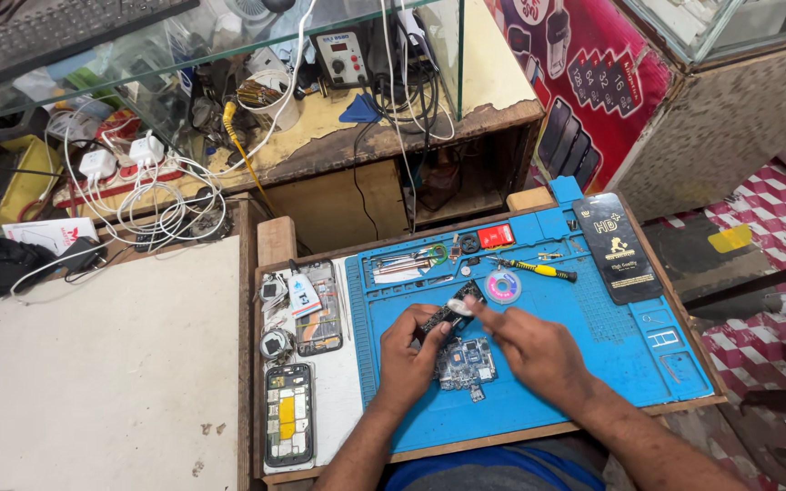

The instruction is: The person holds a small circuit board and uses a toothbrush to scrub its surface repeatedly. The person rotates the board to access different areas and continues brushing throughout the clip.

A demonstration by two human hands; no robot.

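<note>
**Small part held over a bare board**

We hold a small dark component [446, 314] above the blue work mat [593, 364]. Our left hand [408, 350] is closed around its lower end, and our right hand [525, 344] pinches a pale piece at its top between thumb and forefinger. Directly beneath lies an exposed circuit board [468, 362], so we judge that a slip could drop the part onto it or nudge it out of place. The yellow-handled screwdriver [539, 269] and the solder wick reel [503, 288] sit just behind our fingers; a careless reach could knock them. Opened phones [289, 414] crowd the left edge. The mat's right half offers the open room.
</note>
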